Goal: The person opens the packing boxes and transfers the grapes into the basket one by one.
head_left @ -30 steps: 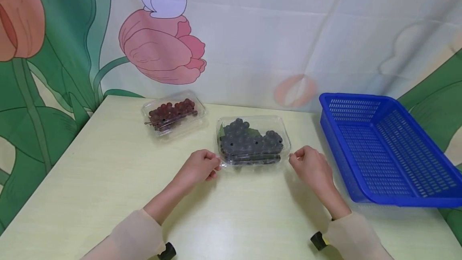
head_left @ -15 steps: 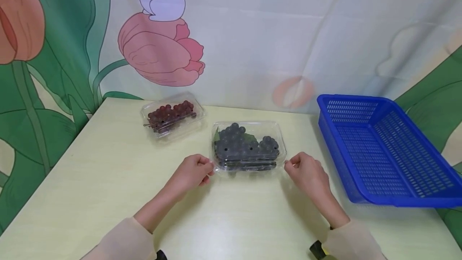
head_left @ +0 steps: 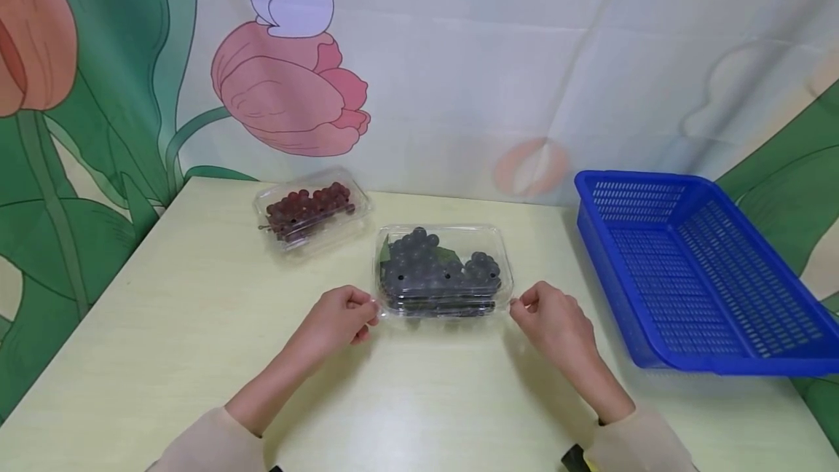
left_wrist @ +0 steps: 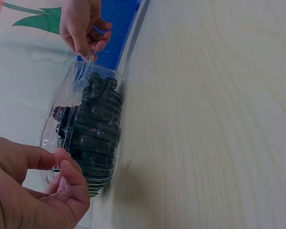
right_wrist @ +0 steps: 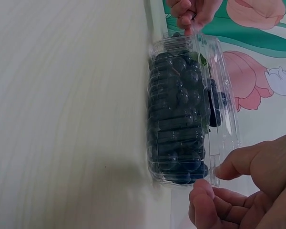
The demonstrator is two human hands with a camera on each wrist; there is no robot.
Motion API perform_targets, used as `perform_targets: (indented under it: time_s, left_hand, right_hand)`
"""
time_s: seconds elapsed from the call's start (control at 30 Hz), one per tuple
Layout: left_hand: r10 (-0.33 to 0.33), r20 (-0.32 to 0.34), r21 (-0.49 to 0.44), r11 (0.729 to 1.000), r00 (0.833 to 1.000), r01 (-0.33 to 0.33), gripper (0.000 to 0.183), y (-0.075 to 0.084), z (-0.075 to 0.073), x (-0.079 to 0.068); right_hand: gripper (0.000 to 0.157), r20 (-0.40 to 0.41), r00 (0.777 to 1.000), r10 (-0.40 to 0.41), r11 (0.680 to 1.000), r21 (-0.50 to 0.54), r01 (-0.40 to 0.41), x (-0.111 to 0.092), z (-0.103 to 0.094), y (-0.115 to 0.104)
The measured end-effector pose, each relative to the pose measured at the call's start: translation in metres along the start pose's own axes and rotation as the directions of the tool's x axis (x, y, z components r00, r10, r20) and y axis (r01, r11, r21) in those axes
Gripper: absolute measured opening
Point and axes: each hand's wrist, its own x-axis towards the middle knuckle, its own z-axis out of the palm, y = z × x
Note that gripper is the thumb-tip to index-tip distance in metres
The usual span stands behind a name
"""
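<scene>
A clear plastic clamshell box [head_left: 443, 268] of dark grapes [head_left: 419, 268], with green leaves among them, is on the table between both hands. The left hand [head_left: 342, 314] pinches the box's near left corner between thumb and forefinger. At the near right corner, the right hand [head_left: 553, 319] pinches the rim in the same way. In the left wrist view the thumb and fingertips meet at the edge of the box [left_wrist: 93, 138], and the lid looks lowered over the fruit. The right wrist view shows the right fingertips on the rim beside the dark grapes [right_wrist: 176, 114].
A second clear box [head_left: 354, 184] with red grapes [head_left: 311, 208] stands at the back left of the table [head_left: 197, 326]. To the right is a blue slatted plastic basket [head_left: 606, 268]. Behind the table hangs a cloth [head_left: 446, 79] printed with flowers.
Both hands and the box of dark grapes have shifted a little toward the person and to the left. The grip at both corners stays the same.
</scene>
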Motion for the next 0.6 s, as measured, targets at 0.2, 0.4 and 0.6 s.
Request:
perform_targets:
  time_s: [0.2, 0.4, 0.6]
  left_hand:
    - [-0.005, 0.008, 0.008, 1.000, 1.000, 0.005, 0.016, -0.0022, -0.0040, -0.0054]
    - [-0.008, 0.004, -0.003, 1.000, 1.000, 0.008, 0.016, -0.0059, -0.0068, -0.0085]
    - [-0.011, -0.003, -0.008, 1.000, 1.000, 0.011, 0.017, -0.0078, -0.0084, -0.0103]
  right_hand:
    - [0.020, 0.027, 1.000, -0.013, 1.000, -0.008, 0.013, -0.0030, -0.0008, -0.0031]
    - [0.021, 0.056, 0.998, -0.033, 0.999, -0.019, 0.035, -0.0063, -0.0015, -0.0051]
    - [0.020, 0.059, 0.997, -0.047, 0.998, -0.040, 0.050, -0.0095, -0.0024, -0.0078]
